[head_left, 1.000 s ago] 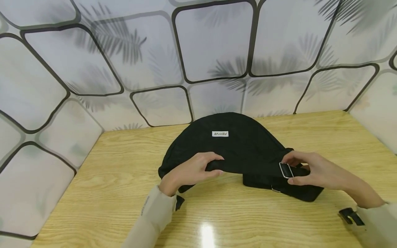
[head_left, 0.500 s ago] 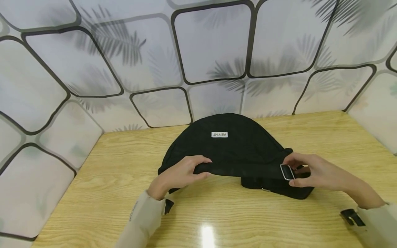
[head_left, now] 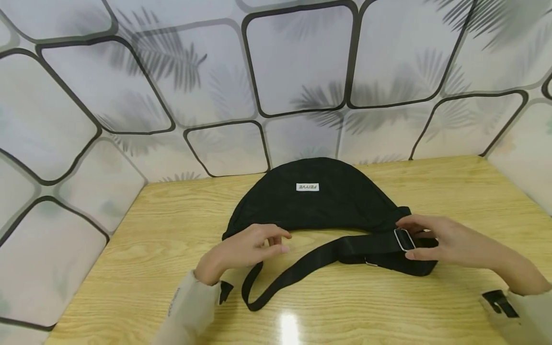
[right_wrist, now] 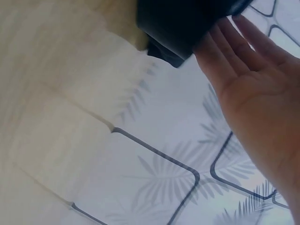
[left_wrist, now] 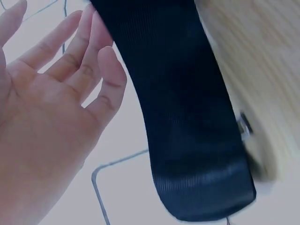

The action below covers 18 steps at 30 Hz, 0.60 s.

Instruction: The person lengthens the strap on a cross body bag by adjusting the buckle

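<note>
A black waist bag (head_left: 319,206) with a small white label (head_left: 307,187) lies at the back of the table. Its strap (head_left: 297,273) sags in a loop along the table in front of it. My left hand (head_left: 241,248) hovers over the bag's left end, fingers loosely bent and holding nothing. In the left wrist view that hand (left_wrist: 51,103) is beside the wide black strap (left_wrist: 178,103). My right hand (head_left: 453,239) grips the strap at its metal slider buckle (head_left: 404,239), thumb in front, fingers behind. The right wrist view shows only part of the black webbing (right_wrist: 173,28).
The wood-grain table (head_left: 362,311) reaches a patterned wall covering (head_left: 297,62) at the back and sides. Folded black strap (head_left: 414,266) with another metal piece lies below the right hand. Black bands hang at both sleeve cuffs.
My left hand has let go of the strap and shifted left; the strap has dropped from a taut line into a loose loop. My right hand stays at the buckle.
</note>
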Each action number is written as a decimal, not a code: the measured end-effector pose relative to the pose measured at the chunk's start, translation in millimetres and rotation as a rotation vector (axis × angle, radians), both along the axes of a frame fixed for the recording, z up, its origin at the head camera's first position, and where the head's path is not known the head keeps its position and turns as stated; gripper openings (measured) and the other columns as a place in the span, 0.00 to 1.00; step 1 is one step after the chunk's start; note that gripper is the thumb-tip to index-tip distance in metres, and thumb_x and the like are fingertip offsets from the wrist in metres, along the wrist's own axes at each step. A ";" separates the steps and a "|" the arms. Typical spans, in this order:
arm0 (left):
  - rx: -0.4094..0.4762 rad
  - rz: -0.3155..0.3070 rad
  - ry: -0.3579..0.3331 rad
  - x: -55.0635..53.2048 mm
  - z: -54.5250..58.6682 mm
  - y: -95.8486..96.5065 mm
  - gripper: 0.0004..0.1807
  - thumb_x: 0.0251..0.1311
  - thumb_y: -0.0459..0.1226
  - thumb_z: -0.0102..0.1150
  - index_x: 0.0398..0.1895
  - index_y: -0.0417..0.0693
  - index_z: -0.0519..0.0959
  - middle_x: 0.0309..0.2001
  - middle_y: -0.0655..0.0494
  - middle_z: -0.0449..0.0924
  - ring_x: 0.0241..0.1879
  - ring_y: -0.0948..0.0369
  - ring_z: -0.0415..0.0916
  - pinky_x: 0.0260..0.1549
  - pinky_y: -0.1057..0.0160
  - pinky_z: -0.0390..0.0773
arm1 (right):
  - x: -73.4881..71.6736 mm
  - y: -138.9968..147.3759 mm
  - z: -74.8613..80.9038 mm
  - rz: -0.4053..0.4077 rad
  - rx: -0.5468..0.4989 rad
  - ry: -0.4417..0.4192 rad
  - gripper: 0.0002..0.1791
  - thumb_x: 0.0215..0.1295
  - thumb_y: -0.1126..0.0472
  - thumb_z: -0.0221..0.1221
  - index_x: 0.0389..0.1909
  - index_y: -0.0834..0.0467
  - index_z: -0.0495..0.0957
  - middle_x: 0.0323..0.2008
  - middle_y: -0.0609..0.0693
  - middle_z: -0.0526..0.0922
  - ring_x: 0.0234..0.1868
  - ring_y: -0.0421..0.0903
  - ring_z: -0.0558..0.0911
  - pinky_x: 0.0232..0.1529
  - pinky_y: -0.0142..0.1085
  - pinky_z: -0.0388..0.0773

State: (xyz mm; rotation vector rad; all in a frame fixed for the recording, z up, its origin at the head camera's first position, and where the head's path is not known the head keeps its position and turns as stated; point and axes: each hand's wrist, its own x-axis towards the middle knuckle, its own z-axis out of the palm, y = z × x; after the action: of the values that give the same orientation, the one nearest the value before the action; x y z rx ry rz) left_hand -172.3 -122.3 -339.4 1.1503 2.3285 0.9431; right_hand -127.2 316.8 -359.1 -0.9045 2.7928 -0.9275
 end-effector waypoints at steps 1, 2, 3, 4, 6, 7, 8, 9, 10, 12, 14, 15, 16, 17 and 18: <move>0.009 0.010 0.014 0.1 1.1 -3.2 0.22 0.77 0.42 0.53 0.63 0.33 0.76 0.46 0.54 0.82 0.43 0.62 0.78 0.42 0.61 0.79 | 0.7 1.0 1.7 -0.009 -0.001 0.012 0.28 0.60 0.64 0.72 0.60 0.65 0.75 0.54 0.59 0.81 0.49 0.33 0.80 0.44 0.33 0.81; 0.017 0.022 0.030 0.2 2.0 -6.4 0.21 0.78 0.41 0.52 0.62 0.34 0.77 0.47 0.53 0.82 0.44 0.61 0.79 0.42 0.61 0.79 | 1.1 1.9 3.4 -0.017 -0.004 0.030 0.26 0.61 0.65 0.71 0.59 0.65 0.75 0.54 0.58 0.81 0.49 0.33 0.80 0.44 0.32 0.81; 0.025 0.031 0.049 0.1 2.8 -9.5 0.20 0.78 0.40 0.52 0.61 0.34 0.78 0.48 0.52 0.82 0.45 0.60 0.79 0.43 0.61 0.79 | 1.6 2.7 4.9 -0.036 -0.014 0.040 0.24 0.63 0.66 0.69 0.58 0.65 0.76 0.53 0.56 0.82 0.49 0.33 0.80 0.44 0.32 0.80; 0.035 0.041 0.064 0.0 3.4 -12.6 0.19 0.78 0.39 0.52 0.60 0.34 0.78 0.48 0.51 0.82 0.44 0.59 0.79 0.42 0.60 0.79 | 1.7 3.9 6.5 -0.048 -0.018 0.055 0.21 0.65 0.66 0.68 0.58 0.65 0.77 0.52 0.55 0.82 0.49 0.32 0.80 0.44 0.31 0.80; 0.050 0.054 0.098 -0.3 4.5 -18.2 0.17 0.77 0.38 0.52 0.58 0.34 0.80 0.47 0.49 0.83 0.42 0.59 0.79 0.40 0.61 0.79 | 1.9 6.1 9.1 -0.072 -0.028 0.086 0.16 0.68 0.68 0.64 0.56 0.64 0.79 0.49 0.51 0.84 0.48 0.31 0.79 0.42 0.29 0.79; 0.055 0.058 0.115 -0.6 4.7 -20.8 0.17 0.77 0.37 0.52 0.57 0.34 0.80 0.46 0.48 0.83 0.40 0.59 0.78 0.39 0.61 0.79 | 2.3 7.5 9.8 -0.084 -0.033 0.099 0.14 0.69 0.69 0.63 0.54 0.63 0.80 0.48 0.50 0.84 0.48 0.30 0.79 0.41 0.28 0.79; 0.060 0.061 0.130 -0.9 4.9 -23.2 0.16 0.77 0.37 0.52 0.56 0.34 0.81 0.46 0.48 0.83 0.39 0.60 0.77 0.38 0.62 0.79 | 2.5 8.7 10.3 -0.092 -0.035 0.113 0.13 0.69 0.70 0.62 0.53 0.63 0.80 0.47 0.49 0.85 0.47 0.29 0.79 0.41 0.27 0.79; 0.062 0.065 0.146 -1.2 5.1 -25.5 0.16 0.77 0.36 0.52 0.56 0.33 0.81 0.45 0.47 0.83 0.37 0.61 0.76 0.37 0.62 0.78 | 2.9 9.9 10.6 -0.100 -0.037 0.114 0.12 0.70 0.71 0.61 0.53 0.63 0.81 0.46 0.48 0.85 0.47 0.28 0.79 0.40 0.26 0.79; 0.063 0.069 0.159 -1.4 5.2 -27.7 0.16 0.77 0.36 0.51 0.55 0.33 0.82 0.45 0.47 0.83 0.37 0.62 0.75 0.37 0.62 0.78 | 3.4 10.6 10.8 -0.101 -0.037 0.120 0.12 0.71 0.71 0.60 0.52 0.63 0.81 0.46 0.46 0.85 0.47 0.28 0.79 0.39 0.26 0.79; 0.064 0.076 0.176 -1.9 4.4 -31.9 0.15 0.77 0.35 0.51 0.54 0.33 0.82 0.45 0.46 0.83 0.36 0.63 0.75 0.36 0.62 0.77 | 4.9 11.5 10.7 -0.108 -0.040 0.109 0.12 0.71 0.72 0.59 0.52 0.62 0.82 0.45 0.46 0.85 0.47 0.27 0.79 0.39 0.26 0.79; 0.058 0.084 0.180 -2.1 3.6 -35.3 0.15 0.77 0.35 0.51 0.53 0.33 0.83 0.46 0.46 0.83 0.37 0.63 0.76 0.37 0.62 0.78 | 5.8 11.4 10.4 -0.113 -0.036 0.076 0.11 0.72 0.72 0.58 0.51 0.64 0.82 0.46 0.48 0.86 0.47 0.27 0.79 0.38 0.27 0.79; 0.054 0.085 0.181 -2.0 3.1 -36.6 0.15 0.77 0.35 0.51 0.53 0.33 0.83 0.46 0.45 0.84 0.38 0.63 0.77 0.38 0.62 0.78 | 6.3 11.3 10.4 -0.119 -0.032 0.057 0.11 0.73 0.71 0.57 0.52 0.64 0.82 0.46 0.49 0.86 0.46 0.27 0.79 0.38 0.27 0.79; 0.049 0.086 0.178 -2.0 2.3 -37.7 0.15 0.77 0.35 0.51 0.53 0.33 0.83 0.46 0.46 0.84 0.39 0.62 0.77 0.38 0.62 0.78 | 6.7 11.6 9.9 -0.116 -0.032 0.050 0.11 0.73 0.71 0.57 0.52 0.65 0.82 0.46 0.48 0.86 0.46 0.27 0.79 0.38 0.27 0.79; 0.042 0.084 0.181 -2.0 1.4 -38.3 0.15 0.77 0.35 0.51 0.52 0.33 0.83 0.46 0.46 0.84 0.40 0.62 0.78 0.39 0.62 0.79 | 6.7 12.7 8.6 -0.095 -0.047 0.036 0.11 0.74 0.72 0.55 0.52 0.67 0.81 0.46 0.49 0.86 0.46 0.27 0.79 0.38 0.27 0.79; 0.033 0.081 0.187 -2.2 0.0 -38.6 0.14 0.77 0.35 0.52 0.52 0.33 0.83 0.46 0.46 0.84 0.41 0.61 0.79 0.40 0.61 0.79 | 6.3 13.6 7.1 -0.072 -0.073 0.015 0.11 0.75 0.74 0.53 0.52 0.69 0.80 0.47 0.50 0.86 0.46 0.27 0.79 0.39 0.27 0.79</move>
State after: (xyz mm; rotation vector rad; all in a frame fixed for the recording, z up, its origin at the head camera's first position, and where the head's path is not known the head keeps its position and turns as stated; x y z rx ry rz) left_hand -174.4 -160.9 -339.4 1.2118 2.5337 0.9417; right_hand -120.9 330.3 -352.0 -0.8271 2.8383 -1.0440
